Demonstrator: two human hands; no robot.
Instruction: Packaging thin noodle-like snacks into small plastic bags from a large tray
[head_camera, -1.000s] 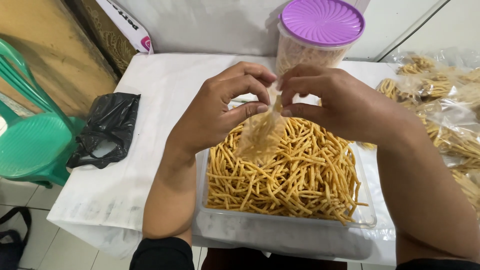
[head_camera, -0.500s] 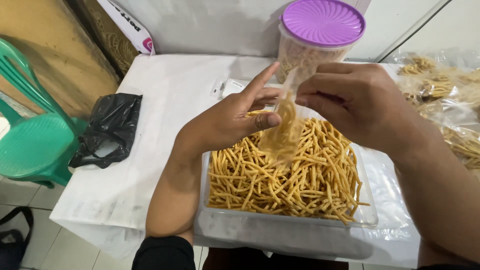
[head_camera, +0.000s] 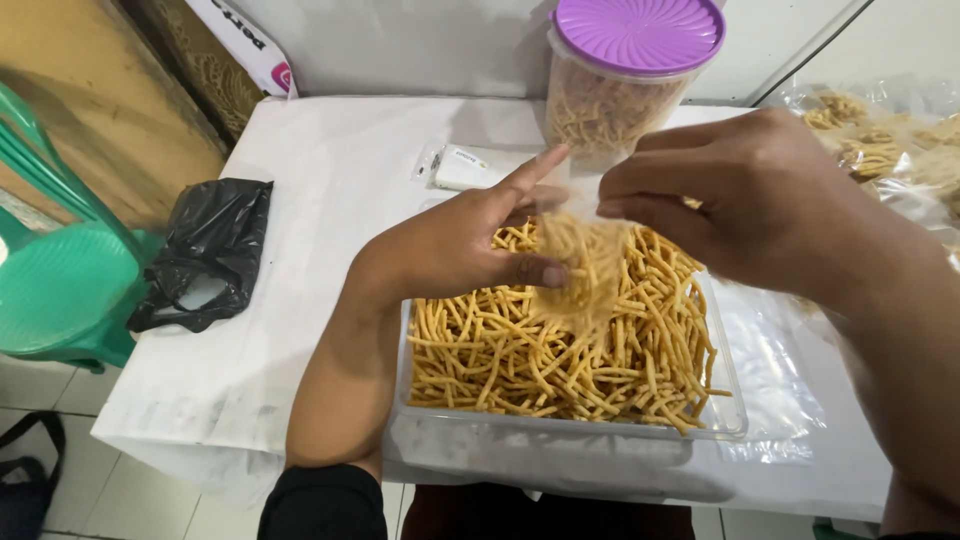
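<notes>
Clear plastic pouch of yellow snack sticks (head_camera: 583, 268), now blurred with spinning above the rectangular clear plastic tray (head_camera: 725, 425), is being pinched at its neck by the right hand (head_camera: 745, 205), the open left hand (head_camera: 455, 245) having loosened beside it.

Left hand (head_camera: 455, 245) half open, forefinger out (thumb tucked), right hand (head_camera: 745, 205) in a fingertip pinch grip.
</notes>
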